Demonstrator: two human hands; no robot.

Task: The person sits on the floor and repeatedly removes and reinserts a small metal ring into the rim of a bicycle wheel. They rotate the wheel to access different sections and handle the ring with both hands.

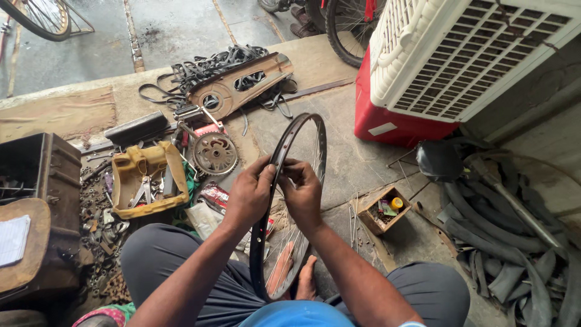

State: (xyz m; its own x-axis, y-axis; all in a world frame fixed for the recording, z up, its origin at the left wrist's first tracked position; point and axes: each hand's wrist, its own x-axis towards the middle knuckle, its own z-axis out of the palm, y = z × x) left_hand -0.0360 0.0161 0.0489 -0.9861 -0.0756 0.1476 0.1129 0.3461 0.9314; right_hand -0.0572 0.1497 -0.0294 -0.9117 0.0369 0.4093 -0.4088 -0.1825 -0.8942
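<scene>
Knees in grey trousers [181, 266] nearest, a bare foot [305, 280] on the floor bracing the wheel rim [261, 242]. Rim stands upright between the legs: dark, thin, spokes fitted. Left hand [248, 197] grip closed on the rim's upper edge; right hand [302, 191] pinches at the same spot. Best held steady there, fingers working one spoke hole. Beyond: yellow tool tray [145, 175], chainwheel [215, 153], air cooler [460, 54].
</scene>
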